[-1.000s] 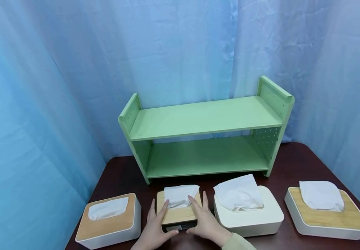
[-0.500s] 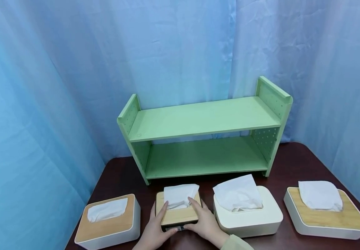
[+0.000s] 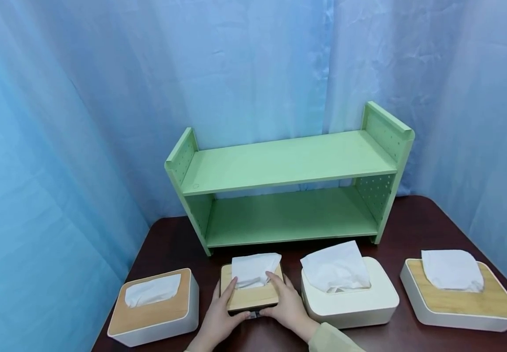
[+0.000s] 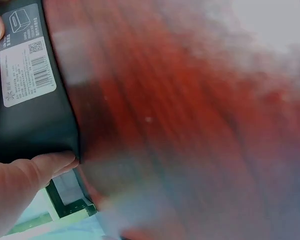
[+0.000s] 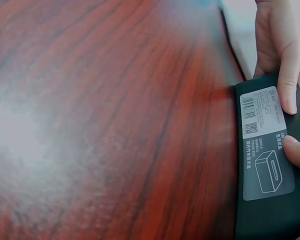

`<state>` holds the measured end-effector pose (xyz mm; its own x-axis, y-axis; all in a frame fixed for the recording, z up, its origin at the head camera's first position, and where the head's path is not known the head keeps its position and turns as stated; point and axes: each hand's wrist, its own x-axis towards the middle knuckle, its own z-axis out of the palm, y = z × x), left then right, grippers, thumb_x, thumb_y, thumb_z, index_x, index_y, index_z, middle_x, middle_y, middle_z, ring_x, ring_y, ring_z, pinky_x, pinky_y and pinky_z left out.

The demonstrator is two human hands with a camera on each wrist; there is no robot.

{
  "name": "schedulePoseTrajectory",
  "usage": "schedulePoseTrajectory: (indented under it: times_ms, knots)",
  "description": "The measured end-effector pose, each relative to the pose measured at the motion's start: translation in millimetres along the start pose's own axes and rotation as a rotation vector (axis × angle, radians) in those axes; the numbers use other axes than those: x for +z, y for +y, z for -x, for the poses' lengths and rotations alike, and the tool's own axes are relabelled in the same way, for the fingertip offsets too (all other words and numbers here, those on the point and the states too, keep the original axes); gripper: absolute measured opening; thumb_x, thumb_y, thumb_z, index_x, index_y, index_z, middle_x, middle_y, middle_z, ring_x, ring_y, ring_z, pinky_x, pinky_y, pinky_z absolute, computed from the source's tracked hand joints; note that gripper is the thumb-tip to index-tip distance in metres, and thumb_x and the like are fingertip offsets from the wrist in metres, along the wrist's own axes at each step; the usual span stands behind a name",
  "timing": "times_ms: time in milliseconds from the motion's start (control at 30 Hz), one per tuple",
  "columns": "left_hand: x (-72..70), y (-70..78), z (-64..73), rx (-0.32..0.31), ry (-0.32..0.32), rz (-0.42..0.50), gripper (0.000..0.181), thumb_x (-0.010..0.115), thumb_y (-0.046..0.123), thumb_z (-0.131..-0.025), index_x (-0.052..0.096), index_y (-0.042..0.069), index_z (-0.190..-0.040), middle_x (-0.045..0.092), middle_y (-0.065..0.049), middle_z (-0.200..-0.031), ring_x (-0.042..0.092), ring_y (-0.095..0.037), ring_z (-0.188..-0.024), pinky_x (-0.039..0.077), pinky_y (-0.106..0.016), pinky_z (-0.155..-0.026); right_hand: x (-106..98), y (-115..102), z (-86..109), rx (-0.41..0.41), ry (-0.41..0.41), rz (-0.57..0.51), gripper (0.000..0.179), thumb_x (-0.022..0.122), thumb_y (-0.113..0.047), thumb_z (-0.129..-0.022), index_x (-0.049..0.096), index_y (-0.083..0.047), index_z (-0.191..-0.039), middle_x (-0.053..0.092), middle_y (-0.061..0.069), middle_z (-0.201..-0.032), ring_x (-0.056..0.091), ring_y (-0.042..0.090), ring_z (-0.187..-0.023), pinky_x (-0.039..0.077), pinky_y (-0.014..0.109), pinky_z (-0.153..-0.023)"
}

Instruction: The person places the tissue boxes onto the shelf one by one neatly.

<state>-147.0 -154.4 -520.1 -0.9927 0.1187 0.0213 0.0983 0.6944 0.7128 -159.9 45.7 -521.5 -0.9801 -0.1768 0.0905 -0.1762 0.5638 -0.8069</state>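
Note:
A small tissue box [image 3: 253, 297] with a pale wooden lid and a black body sits between both hands in the head view. A white tissue [image 3: 253, 270] sticks up from its slot. My left hand [image 3: 219, 315] grips its left side, with the thumb at the front face. My right hand [image 3: 289, 309] grips the right side, its thumb also on the front. Both wrist views show the black front face with a printed label [image 5: 262, 145] and the two thumbs close together on it. Most of the box's sides are hidden by the fingers.
A green two-tier shelf [image 3: 288, 159] stands behind on the dark red table [image 3: 253, 337]. A white tissue box with an orange-brown lid [image 3: 161, 313] is at left. An all-white one [image 3: 346, 305] and a wood-lidded one [image 3: 464, 303] are at right. Blue curtains [image 3: 253, 68] surround the table.
My hands have closed in on the small tissue box. The right fingers, earlier spread apart, now lie along its side, and both thumbs have come onto its front.

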Motion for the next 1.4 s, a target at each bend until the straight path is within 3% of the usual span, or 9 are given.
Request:
schedulePoseTrajectory:
  times_ms: [167, 400, 833, 1133, 1400]
  knots:
    - [-4.6, 7.3, -4.4, 0.035, 0.045, 0.013, 0.093, 0.085, 0.029, -0.068, 0.039, 0.008, -0.145, 0.016, -0.038, -0.148, 0.031, -0.051, -0.132, 0.042, -0.054, -0.096, -2, -3, -4.9, 0.01, 0.046, 0.002, 0.092, 0.091, -0.014, -0.055, 0.048, -0.011, -0.136, 0.035, 0.04, -0.136, 0.056, 0.046, -0.107, 0.049, 0.051, -0.083]
    - [-15.2, 17.7, -12.8, 0.087, 0.119, 0.008, 0.092, 0.087, 0.025, -0.066, 0.041, 0.011, -0.144, 0.017, -0.035, -0.15, 0.033, -0.048, -0.132, 0.044, -0.051, -0.094, -11, -18, -12.4, -0.005, 0.095, 0.008, 0.092, 0.091, -0.012, -0.056, 0.047, -0.013, -0.137, 0.034, 0.041, -0.138, 0.053, 0.05, -0.109, 0.048, 0.053, -0.083]
    - [-28.9, 34.5, -27.4, 0.127, 0.162, 0.047, 0.091, 0.086, 0.02, -0.067, 0.04, 0.009, -0.145, 0.015, -0.031, -0.152, 0.03, -0.047, -0.135, 0.043, -0.05, -0.096, -29, -33, -26.9, -0.055, 0.143, 0.016, 0.09, 0.09, -0.013, -0.059, 0.047, -0.013, -0.137, 0.033, 0.038, -0.14, 0.05, 0.049, -0.114, 0.047, 0.054, -0.086]
    - [-40.6, 43.9, -45.8, 0.125, 0.157, 0.069, 0.09, 0.085, 0.02, -0.069, 0.039, 0.012, -0.145, 0.016, -0.031, -0.152, 0.032, -0.046, -0.134, 0.042, -0.052, -0.098, -43, -46, -44.2, -0.048, 0.124, 0.001, 0.088, 0.088, -0.011, -0.063, 0.045, -0.013, -0.14, 0.027, 0.035, -0.145, 0.051, 0.046, -0.115, 0.048, 0.052, -0.085]
    - [-39.4, 40.0, -72.6, 0.093, 0.113, 0.073, 0.09, 0.085, 0.022, -0.07, 0.038, 0.018, -0.147, 0.015, -0.03, -0.153, 0.031, -0.045, -0.135, 0.041, -0.053, -0.098, -49, -44, -66.1, 0.011, 0.059, 0.02, 0.087, 0.085, -0.012, -0.068, 0.041, -0.015, -0.143, 0.022, 0.036, -0.147, 0.044, 0.05, -0.122, 0.047, 0.054, -0.088]
